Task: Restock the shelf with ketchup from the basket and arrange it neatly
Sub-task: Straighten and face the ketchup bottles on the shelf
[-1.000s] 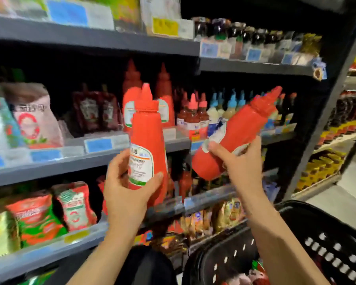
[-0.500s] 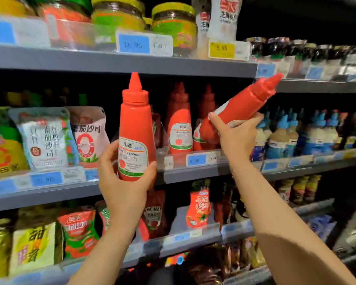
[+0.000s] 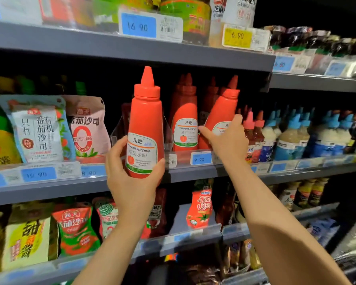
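My left hand (image 3: 132, 177) grips a red ketchup bottle (image 3: 145, 124) upright by its base, in front of the middle shelf (image 3: 193, 173). My right hand (image 3: 226, 138) holds a second ketchup bottle (image 3: 222, 112), tilted left, with its base down at the shelf beside a standing ketchup bottle (image 3: 185, 120). More red bottles stand in the dark behind them. The basket is out of view.
Tomato sauce pouches (image 3: 39, 128) fill the shelf to the left. Small red-capped bottles (image 3: 253, 132) and blue-capped bottles (image 3: 292, 136) stand to the right. A clear divider (image 3: 117, 132) sits behind the left bottle. Jars line the shelf above, pouches the shelf below.
The view has risen from the basket to the shelf. My right hand has carried its bottle from a steep slant into the shelf slot, nearly upright. The left bottle has stayed upright.
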{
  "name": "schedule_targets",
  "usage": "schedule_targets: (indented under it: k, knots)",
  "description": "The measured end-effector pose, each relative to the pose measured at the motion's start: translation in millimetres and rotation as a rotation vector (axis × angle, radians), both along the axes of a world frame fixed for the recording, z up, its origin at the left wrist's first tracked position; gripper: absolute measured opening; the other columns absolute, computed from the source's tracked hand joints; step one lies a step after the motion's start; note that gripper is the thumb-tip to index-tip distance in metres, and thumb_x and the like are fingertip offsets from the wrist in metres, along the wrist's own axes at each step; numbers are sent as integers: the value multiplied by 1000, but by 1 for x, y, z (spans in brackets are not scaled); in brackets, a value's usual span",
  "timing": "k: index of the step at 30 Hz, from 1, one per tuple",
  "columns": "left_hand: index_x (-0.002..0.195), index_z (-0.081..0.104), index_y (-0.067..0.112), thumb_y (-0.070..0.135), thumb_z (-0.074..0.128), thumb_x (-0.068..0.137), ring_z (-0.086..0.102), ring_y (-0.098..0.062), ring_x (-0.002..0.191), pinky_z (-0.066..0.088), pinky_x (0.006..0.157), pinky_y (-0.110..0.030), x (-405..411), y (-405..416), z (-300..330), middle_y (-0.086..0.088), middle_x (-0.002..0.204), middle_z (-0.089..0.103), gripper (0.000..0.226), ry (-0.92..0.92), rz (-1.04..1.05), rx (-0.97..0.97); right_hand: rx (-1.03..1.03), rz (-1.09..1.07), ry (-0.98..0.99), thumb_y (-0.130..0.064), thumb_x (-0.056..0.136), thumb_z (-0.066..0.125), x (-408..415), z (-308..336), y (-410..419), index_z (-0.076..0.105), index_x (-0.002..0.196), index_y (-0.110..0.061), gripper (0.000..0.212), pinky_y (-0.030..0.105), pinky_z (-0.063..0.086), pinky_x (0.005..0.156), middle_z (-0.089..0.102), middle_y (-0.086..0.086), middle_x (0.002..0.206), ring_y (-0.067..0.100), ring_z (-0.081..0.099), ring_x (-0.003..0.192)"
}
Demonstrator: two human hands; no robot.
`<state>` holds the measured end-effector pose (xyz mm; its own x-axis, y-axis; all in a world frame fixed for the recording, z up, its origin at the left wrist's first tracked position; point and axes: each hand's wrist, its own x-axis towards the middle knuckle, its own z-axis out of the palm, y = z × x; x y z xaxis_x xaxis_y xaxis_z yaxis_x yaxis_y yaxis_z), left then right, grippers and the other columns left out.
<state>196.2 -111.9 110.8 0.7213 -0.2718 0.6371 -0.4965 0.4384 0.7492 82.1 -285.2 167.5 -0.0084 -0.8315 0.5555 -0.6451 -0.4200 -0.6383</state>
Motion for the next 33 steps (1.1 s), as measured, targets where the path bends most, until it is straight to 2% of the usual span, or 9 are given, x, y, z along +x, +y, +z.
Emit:
schedule_targets:
  k: [6,12,16,21,24,26,28,30,33]
  knots:
    - [122,47,29,13,84,68,52,1,108,43,76,-3,-2,1,0,14,117,51,68,-13,-2,-2,78,3,143,-78,73,51,1,3,-11,34,132,-10,92,51,41,96,51,14,128,37,53,113]
    - [123,45,30,12,84,68,50,1,110,41,78,-2,-1,0,-2,20,118,47,70,-29,18,-3,7,192,40,-50,78,66,-13,-26,-6,35,136,-19,73,46,39,101,59,1,126,25,55,115]
    - [123,46,30,19,86,66,50,-2,112,41,80,-4,0,-2,-2,20,118,48,70,-48,23,-2,6,142,9,-51,73,71,-9,-25,-9,36,132,-18,76,46,40,99,61,3,122,26,58,111]
    - [124,47,28,24,86,65,52,-12,116,49,89,-27,-1,-2,-2,10,123,51,70,-44,43,18,111,105,57,-53,70,73,-1,-17,-16,35,122,-18,74,50,35,101,62,3,118,28,59,107]
    - [124,47,30,20,87,66,52,-14,116,51,92,-37,-6,-1,-2,10,122,51,70,-49,46,33,117,118,63,-52,72,72,-5,-17,-13,34,132,-18,79,50,36,102,57,4,127,27,55,115]
    - [122,46,36,25,84,65,50,-14,117,50,93,-44,-15,-2,-1,19,120,49,69,-78,44,34,-21,142,-62,-49,78,68,-13,-18,6,36,137,-18,74,50,38,103,53,3,132,22,52,120]
    - [121,46,37,27,81,64,49,-13,117,48,93,-45,-28,-7,0,30,118,45,68,-138,28,36,-147,248,-301,-47,85,63,-28,-15,43,43,133,-22,58,38,44,100,54,-3,128,8,53,115]
    - [123,49,30,24,79,65,47,-11,117,45,97,-40,-46,-18,0,32,117,43,66,-201,-3,45,-38,459,-504,-53,79,60,-44,-8,87,47,125,-31,53,21,50,86,58,-10,119,-3,60,99]
    - [125,48,24,15,77,66,42,-6,118,35,104,-29,-72,-39,1,24,121,45,67,-333,-51,15,139,655,-623,-48,63,71,-61,-2,120,49,121,-33,64,21,53,72,66,-7,110,6,67,91]
